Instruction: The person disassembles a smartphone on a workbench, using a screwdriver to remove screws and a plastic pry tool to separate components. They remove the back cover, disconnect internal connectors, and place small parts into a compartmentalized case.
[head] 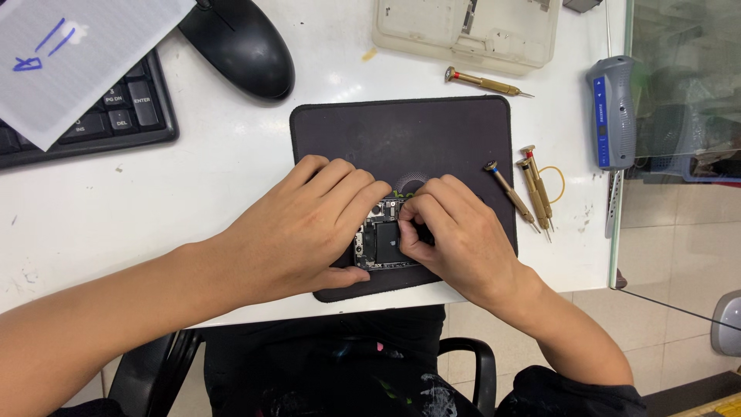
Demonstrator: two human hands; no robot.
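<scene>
The left hand (309,224) lies over an opened phone (384,241), its grip narrow, fingers pressing the phone's left side. Just right of it, the right hand (455,235) pinches the phone's upper edge in a tight grip. The phone rests on a dark mat (401,135) on the counter (224,154). Right of the right grip lie three small screwdrivers (525,193); beyond, a black mouse (239,46).

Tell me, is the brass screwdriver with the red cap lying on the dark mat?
No, the brass screwdriver with the red cap lies on the white table, above the dark mat.
</scene>
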